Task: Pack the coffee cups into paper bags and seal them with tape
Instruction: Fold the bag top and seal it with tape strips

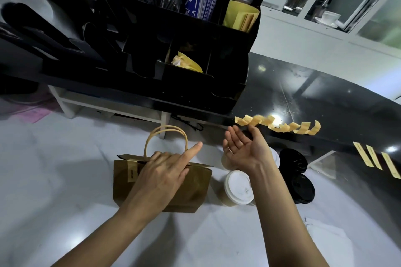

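A brown paper bag (191, 188) with looped handles stands on the white counter (65, 180), one tape strip (131, 171) folded over its top edge at the left. My left hand (165, 169) presses the bag's top, fingers curled over the fold and the index finger pointing outward. My right hand (243, 147) hovers open, palm up, just below a row of curled yellow tape strips (280, 125) stuck along the black shelf's edge. A white-lidded coffee cup (237, 188) stands right of the bag; another cup is mostly hidden behind my right wrist.
Black lids (297, 171) are stacked right of the cups. Three flat tape strips (375, 158) hang on the shelf edge at far right. A black organiser (152, 50) with yellow paper sleeves and booklets towers behind the bag. A glossy black shelf (314, 93) extends right.
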Demonstrator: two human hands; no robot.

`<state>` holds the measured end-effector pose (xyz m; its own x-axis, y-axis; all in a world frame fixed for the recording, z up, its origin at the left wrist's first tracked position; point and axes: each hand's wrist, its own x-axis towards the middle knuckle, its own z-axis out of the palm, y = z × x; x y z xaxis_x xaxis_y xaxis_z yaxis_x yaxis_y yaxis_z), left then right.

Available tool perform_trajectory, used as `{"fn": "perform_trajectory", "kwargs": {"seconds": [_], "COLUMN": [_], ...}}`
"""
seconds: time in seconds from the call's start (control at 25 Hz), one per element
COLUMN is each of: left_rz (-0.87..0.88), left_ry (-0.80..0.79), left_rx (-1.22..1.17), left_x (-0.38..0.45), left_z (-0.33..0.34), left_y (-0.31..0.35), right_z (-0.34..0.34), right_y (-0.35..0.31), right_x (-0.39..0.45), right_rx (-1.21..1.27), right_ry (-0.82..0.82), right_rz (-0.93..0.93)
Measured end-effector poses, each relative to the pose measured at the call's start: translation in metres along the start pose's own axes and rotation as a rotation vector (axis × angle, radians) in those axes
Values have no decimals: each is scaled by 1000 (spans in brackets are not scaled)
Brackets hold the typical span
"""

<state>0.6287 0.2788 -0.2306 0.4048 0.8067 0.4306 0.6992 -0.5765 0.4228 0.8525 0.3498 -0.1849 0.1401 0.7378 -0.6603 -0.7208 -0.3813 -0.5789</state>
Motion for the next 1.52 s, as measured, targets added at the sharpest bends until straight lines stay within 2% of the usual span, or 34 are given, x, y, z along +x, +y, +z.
{"fn": "perform_trajectory", "kwargs": {"seconds": [0.2,0.56,1.0,1.24,1.52], "left_rz": [6,11,-41,-85,-118], "left_ry": [1,6,26,37,62], "left_rx": [-1,4,-53,-54,2], "left_x": [-1,0,-1,0,3], "left_z": [1,1,-1,0,2], "left_y": [-2,-1,5,9,14], "right_z": [1,0,-22,-26,-17], "right_y": [1,0,30,58,89], "right_x": [-1,2,-48,-77,-88], "right_rx": [-70,-316,-492,-657,-618], "right_ry": [7,71,-47,28,113], "right_rz": [0,-137,-281,-399,-503]}}
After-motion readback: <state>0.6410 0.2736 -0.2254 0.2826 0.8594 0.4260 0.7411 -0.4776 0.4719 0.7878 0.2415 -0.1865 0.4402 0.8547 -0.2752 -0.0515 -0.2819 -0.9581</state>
